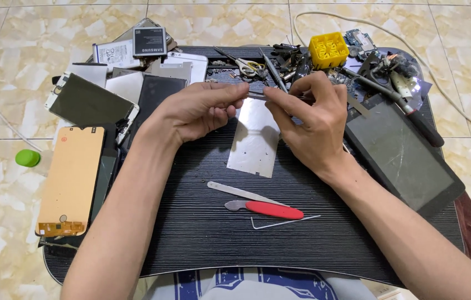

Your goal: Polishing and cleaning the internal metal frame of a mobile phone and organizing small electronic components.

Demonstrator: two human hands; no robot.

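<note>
A thin, shiny metal plate point(255, 139), rectangular with small holes, hangs over the middle of the dark ribbed tabletop point(202, 233). The left hand point(199, 111) and right hand point(310, 116) both pinch its top edge, fingers closed on it. Below it lie a flat metal pry tool point(241, 193), a red-handled tool point(271, 209) and a bent wire point(282, 223). A dark tablet point(402, 158) lies at the right, an orange-backed screen panel point(71, 178) at the left, a yellow box point(329, 49) behind.

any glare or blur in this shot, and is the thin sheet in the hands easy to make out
Head view: even, soft light with faint shadows under the forearms; the silvery sheet held by the left hand and right hand reflects pale glare but its edges stay sharp; the tablet screen shows mild sheen; edges bow slightly from the wide lens.
</note>
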